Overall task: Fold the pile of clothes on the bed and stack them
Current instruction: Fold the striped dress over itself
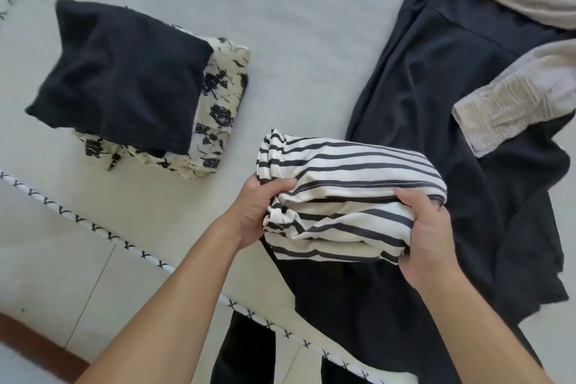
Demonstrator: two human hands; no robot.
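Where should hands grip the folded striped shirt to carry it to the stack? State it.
Grip the striped shirt at its two short ends, coming in from either side, as the left hand and right hand do now. Its layers lie open along the near edge, so pinching both ends likely keeps the bundle together on the way to the black top.

You're looking down at a pale bed [280, 9]; below its stitched edge [93, 226] lies light tiled floor [46, 259].

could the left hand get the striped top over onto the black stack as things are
Probably yes: the left hand already grips the striped top, and only bare bed lies between it and the black stack.
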